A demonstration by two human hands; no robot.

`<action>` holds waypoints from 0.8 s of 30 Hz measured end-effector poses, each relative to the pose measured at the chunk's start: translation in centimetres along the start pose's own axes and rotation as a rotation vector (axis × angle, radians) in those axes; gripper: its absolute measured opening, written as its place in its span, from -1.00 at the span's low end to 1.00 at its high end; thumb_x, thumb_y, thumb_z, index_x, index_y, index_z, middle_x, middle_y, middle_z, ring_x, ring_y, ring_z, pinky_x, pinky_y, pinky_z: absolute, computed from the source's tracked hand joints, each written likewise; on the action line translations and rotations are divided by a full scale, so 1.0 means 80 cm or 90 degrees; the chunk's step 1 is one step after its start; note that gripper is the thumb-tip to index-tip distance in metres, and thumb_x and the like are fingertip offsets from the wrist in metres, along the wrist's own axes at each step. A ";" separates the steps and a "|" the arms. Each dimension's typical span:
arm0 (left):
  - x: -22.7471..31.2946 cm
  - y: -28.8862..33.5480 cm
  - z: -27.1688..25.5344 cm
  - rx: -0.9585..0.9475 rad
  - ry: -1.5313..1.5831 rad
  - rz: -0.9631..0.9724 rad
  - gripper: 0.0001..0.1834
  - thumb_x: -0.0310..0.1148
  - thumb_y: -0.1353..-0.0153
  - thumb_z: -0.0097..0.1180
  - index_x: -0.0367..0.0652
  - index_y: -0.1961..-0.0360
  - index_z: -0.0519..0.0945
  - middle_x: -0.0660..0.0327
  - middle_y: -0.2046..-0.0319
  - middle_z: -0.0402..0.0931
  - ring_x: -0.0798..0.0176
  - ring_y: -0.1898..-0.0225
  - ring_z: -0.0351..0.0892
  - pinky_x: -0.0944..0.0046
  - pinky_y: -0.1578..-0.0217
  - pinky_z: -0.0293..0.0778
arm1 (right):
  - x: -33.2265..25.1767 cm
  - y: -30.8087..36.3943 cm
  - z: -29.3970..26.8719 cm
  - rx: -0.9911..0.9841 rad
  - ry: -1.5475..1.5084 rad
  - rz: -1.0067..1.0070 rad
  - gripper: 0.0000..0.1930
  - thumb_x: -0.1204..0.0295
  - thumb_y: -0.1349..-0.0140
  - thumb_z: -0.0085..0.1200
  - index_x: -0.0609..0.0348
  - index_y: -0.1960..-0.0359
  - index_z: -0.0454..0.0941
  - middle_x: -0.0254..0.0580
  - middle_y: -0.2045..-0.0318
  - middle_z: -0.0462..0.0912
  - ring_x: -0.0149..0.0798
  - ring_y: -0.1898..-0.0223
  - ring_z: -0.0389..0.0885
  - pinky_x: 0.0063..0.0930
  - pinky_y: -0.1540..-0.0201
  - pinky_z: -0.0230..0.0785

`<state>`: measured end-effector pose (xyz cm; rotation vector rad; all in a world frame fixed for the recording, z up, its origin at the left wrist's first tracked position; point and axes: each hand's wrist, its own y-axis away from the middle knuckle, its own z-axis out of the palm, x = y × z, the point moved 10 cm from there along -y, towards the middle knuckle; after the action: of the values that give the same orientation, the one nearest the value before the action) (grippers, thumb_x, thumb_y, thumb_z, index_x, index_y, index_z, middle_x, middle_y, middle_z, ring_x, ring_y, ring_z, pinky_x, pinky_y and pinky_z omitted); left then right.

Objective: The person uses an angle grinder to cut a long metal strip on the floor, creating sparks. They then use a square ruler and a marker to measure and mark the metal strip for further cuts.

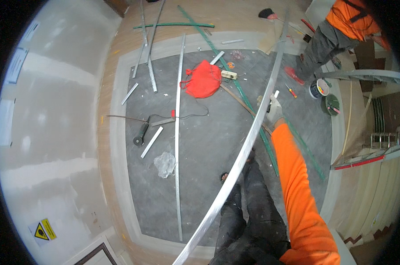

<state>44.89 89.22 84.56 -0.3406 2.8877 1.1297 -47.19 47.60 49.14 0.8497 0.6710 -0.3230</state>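
A long silver metal profile (248, 143) slants across the view, from the lower edge up to the far right. My right hand (275, 111), in a pale glove, is closed on its right side, about midway along. By these fingers a small white piece (276, 94) sticks up; its kind is unclear. An orange sleeve covers my right arm. My left hand is out of view. Below the profile, the grey floor (200, 145) bears a second long metal profile (178, 145), a red bag (203, 79) and a white power strip (229, 75).
Left lie an angle grinder (140, 134), a short offcut (151, 142) and a crumpled clear plastic bag (165, 164). Green strips (246, 99) cross the floor. A co-worker in orange (348, 20) stands far right, near a bucket (318, 88) and a screwdriver (291, 91). A wall (54, 115) bounds the left.
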 end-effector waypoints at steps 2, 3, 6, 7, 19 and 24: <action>-0.157 0.062 0.027 -0.057 0.230 -0.103 -0.58 0.04 -0.26 0.34 -0.14 0.26 0.64 0.05 0.44 0.65 -0.14 0.43 0.64 -0.14 0.42 0.55 | -0.030 0.007 -0.025 0.071 -0.037 0.014 -0.47 0.02 -0.60 -0.12 0.31 0.14 0.67 -0.01 0.28 0.74 -0.10 0.28 0.72 -0.19 0.09 0.61; -0.205 0.090 0.034 -0.097 0.359 -0.212 -0.61 0.01 -0.28 0.33 -0.14 0.30 0.64 0.07 0.46 0.63 -0.07 0.48 0.62 -0.12 0.47 0.53 | -0.030 0.019 -0.021 0.056 0.078 0.016 -0.45 0.00 -0.60 -0.12 0.28 0.19 0.67 -0.05 0.33 0.73 -0.14 0.31 0.70 -0.23 0.14 0.58; -0.059 0.145 -0.043 0.261 -0.254 0.102 -0.67 -0.05 -0.34 0.27 -0.11 0.36 0.64 0.12 0.48 0.61 0.08 0.52 0.58 -0.04 0.52 0.50 | -0.013 0.077 -0.007 0.017 0.342 -0.083 -0.40 -0.09 -0.60 -0.13 0.21 0.33 0.65 -0.18 0.46 0.66 -0.27 0.41 0.64 -0.33 0.31 0.48; 0.007 0.131 -0.058 0.388 -0.213 0.157 -0.68 -0.07 -0.30 0.30 -0.08 0.40 0.62 0.12 0.50 0.60 0.05 0.53 0.58 -0.04 0.52 0.50 | 0.003 0.100 -0.015 0.023 0.361 -0.165 -0.38 -0.12 -0.60 -0.14 0.18 0.37 0.64 -0.24 0.50 0.63 -0.31 0.45 0.61 -0.35 0.37 0.44; 0.350 -0.025 0.034 0.115 0.090 0.038 -0.58 -0.15 -0.02 0.46 -0.16 0.19 0.63 -0.02 0.29 0.68 -0.24 0.18 0.70 -0.18 0.13 0.56 | 0.224 0.454 -0.008 -0.011 -0.005 0.209 -0.58 0.12 -0.65 -0.18 0.25 0.07 0.57 -0.14 0.34 0.70 -0.19 0.31 0.70 -0.29 0.15 0.59; 0.195 0.123 0.061 0.113 0.070 -0.009 -0.63 -0.06 -0.11 0.38 -0.09 0.41 0.53 -0.09 0.46 0.59 -0.39 0.35 0.60 -0.23 0.28 0.54 | 0.135 0.230 -0.042 -0.067 0.094 0.140 -0.41 0.02 -0.66 -0.28 0.29 0.28 0.60 -0.06 0.48 0.65 -0.13 0.42 0.65 -0.19 0.21 0.58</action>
<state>27.29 96.52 85.98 -0.4277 3.0455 0.8708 -31.04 61.72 51.16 0.8440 0.7177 -0.0262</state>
